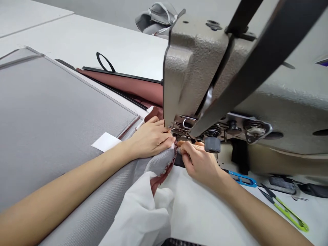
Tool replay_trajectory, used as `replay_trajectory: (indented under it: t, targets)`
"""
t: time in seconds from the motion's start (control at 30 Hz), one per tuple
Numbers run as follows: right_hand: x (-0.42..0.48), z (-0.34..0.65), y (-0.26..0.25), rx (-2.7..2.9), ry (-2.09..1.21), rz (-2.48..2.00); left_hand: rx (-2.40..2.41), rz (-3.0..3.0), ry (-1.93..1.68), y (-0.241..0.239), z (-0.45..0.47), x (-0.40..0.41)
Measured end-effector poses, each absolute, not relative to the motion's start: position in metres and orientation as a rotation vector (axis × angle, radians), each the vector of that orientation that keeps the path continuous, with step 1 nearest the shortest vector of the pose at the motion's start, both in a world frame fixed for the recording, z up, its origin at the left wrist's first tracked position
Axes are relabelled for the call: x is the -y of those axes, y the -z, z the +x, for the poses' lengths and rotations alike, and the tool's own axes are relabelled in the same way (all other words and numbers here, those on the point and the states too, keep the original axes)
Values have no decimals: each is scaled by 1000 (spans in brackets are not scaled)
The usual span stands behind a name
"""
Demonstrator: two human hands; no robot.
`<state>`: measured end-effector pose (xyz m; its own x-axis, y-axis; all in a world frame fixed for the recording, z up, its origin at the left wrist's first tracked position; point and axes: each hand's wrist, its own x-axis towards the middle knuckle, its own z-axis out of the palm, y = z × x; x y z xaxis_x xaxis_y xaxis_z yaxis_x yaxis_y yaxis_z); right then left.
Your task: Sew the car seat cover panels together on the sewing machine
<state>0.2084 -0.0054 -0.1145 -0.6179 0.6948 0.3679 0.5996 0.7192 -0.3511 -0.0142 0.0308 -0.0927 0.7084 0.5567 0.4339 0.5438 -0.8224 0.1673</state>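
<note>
Beneath the head of a sewing machine [194, 61], both hands are close together at a fabric seam. My left hand [153, 136] presses down on grey fabric [115, 191], fingers together and reaching toward the presser area. My right hand [198, 159] is curled, its thumb and fingers pinching the seam edge just right of it. Dark red fabric [164, 177] shows along that edge. White lining cloth [146, 208] bunches up in front of the hands. The needle itself is hidden behind the machine parts.
Blue thread snips [243, 179] and green thread snips [289, 212] lie at the right. A white label [105, 141] sits on the grey panel at left. Behind it are a pink piece with black edging [128, 85] and a grey bundle [160, 17]. A dark lever [256, 68] crosses the front.
</note>
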Motion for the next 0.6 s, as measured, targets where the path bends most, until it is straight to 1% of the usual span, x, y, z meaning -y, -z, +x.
replay_trajectory:
  t: [0.3, 0.5, 0.6]
  targets:
    - [9, 209, 110, 2419, -272, -1000, -767, 2902, -678, 88, -22, -39]
    - [10, 206, 110, 2368, -169, -1109, -720, 2859, -597, 90, -31, -55]
    - [8, 207, 113, 2369, -238, -1102, -643, 2844, -486, 85, -30, -73]
